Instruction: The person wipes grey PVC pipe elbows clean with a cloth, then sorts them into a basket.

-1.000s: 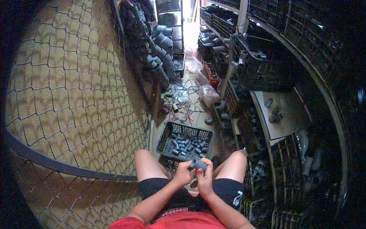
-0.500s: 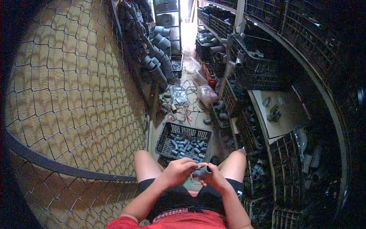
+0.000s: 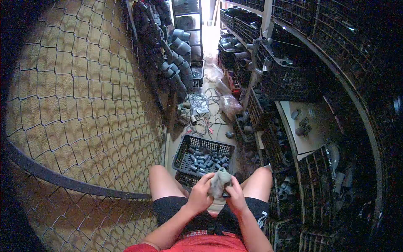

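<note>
Step in hand: grey pipe fitting (image 3: 219,181) being worked between both hands above the lap; it may be cloth-covered, the view is blurred.
Left hand (image 3: 201,191): grip curled round its side.
Right hand (image 3: 234,195): grip pinching it from below.
Location: just short of the black crate (image 3: 184,147) of loose fittings (image 3: 208,161).
Next move calls for: a firm two-handed hold.

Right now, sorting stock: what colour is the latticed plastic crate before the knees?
The crate is black; head view.

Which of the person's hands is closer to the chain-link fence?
Left. The left hand grips the gray piece on the side toward the chain-link fence; the right hand holds it on the far side, toward the stacked crates.
</note>
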`<action>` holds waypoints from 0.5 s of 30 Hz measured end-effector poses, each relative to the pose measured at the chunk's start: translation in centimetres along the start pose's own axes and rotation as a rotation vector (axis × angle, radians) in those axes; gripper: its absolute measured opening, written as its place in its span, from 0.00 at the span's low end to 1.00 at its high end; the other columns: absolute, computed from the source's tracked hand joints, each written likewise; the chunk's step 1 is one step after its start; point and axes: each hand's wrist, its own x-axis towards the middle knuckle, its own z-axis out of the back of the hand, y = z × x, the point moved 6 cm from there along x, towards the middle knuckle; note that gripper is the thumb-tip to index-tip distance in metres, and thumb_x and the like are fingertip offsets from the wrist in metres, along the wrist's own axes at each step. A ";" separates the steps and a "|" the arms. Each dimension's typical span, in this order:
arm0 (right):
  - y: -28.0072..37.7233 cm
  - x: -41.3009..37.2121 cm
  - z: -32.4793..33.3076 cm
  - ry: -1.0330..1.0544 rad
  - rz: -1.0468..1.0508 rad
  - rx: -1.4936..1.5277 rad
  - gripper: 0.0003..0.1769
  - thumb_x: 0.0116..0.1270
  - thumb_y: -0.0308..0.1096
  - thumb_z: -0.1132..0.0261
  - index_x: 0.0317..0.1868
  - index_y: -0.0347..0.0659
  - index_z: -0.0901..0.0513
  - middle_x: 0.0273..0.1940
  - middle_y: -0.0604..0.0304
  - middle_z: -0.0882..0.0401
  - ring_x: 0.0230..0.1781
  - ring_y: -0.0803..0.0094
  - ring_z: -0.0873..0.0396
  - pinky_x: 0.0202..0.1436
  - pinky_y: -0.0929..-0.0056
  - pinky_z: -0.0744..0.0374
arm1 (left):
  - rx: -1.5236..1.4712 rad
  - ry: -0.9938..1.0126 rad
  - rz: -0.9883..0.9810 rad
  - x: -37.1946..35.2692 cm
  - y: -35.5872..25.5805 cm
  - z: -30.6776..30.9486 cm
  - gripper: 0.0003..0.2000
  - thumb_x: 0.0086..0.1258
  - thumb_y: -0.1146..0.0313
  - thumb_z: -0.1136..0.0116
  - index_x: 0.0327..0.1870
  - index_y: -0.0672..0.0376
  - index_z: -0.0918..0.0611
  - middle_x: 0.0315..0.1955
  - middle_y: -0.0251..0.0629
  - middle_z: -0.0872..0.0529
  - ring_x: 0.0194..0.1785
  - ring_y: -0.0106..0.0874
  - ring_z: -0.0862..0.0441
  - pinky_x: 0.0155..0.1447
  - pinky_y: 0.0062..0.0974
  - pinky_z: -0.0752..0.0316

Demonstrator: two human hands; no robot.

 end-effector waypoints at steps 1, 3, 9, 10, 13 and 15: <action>0.3 0.0 -0.1 0.014 0.067 -0.156 0.26 0.70 0.28 0.49 0.69 0.41 0.35 0.59 0.59 0.27 0.57 0.72 0.27 0.59 0.73 0.27 | 0.000 -0.001 0.001 -0.2 0.3 -0.1 0.22 0.56 0.76 0.35 0.54 0.65 0.23 0.52 0.50 0.21 0.57 0.48 0.21 0.60 0.35 0.25; 0.4 -0.3 -0.1 0.019 0.067 -0.196 0.26 0.70 0.27 0.49 0.69 0.39 0.35 0.59 0.59 0.28 0.58 0.72 0.28 0.61 0.74 0.28 | -0.234 0.006 0.097 -0.5 1.2 -0.3 0.26 0.53 0.75 0.32 0.56 0.65 0.23 0.54 0.49 0.22 0.59 0.48 0.24 0.64 0.36 0.28; 3.7 -1.1 -1.6 0.079 0.239 -0.553 0.25 0.65 0.22 0.50 0.64 0.34 0.34 0.56 0.54 0.30 0.59 0.66 0.30 0.66 0.70 0.33 | -0.222 0.167 0.034 0.6 -0.7 0.5 0.33 0.52 0.73 0.29 0.62 0.64 0.29 0.56 0.49 0.26 0.64 0.45 0.29 0.69 0.36 0.34; 4.6 -1.4 -2.2 0.084 0.318 -0.688 0.25 0.63 0.21 0.50 0.62 0.33 0.33 0.54 0.50 0.30 0.59 0.61 0.30 0.66 0.66 0.33 | -0.222 0.169 0.035 0.7 -0.6 0.6 0.33 0.52 0.73 0.29 0.62 0.64 0.29 0.56 0.49 0.26 0.64 0.45 0.29 0.69 0.36 0.34; 3.7 -1.6 -1.9 0.083 0.367 -0.719 0.26 0.62 0.21 0.50 0.62 0.33 0.34 0.54 0.49 0.31 0.60 0.58 0.30 0.67 0.66 0.34 | -0.193 0.177 -0.027 1.0 -0.8 0.7 0.34 0.53 0.72 0.29 0.63 0.64 0.31 0.58 0.50 0.27 0.64 0.45 0.28 0.68 0.36 0.34; 2.7 -1.4 -1.4 0.090 0.347 -0.707 0.26 0.61 0.21 0.50 0.63 0.33 0.34 0.55 0.49 0.31 0.60 0.58 0.30 0.67 0.66 0.34 | -0.246 0.215 -0.020 1.1 -0.8 0.6 0.36 0.52 0.73 0.29 0.65 0.64 0.33 0.58 0.50 0.26 0.64 0.46 0.28 0.69 0.36 0.34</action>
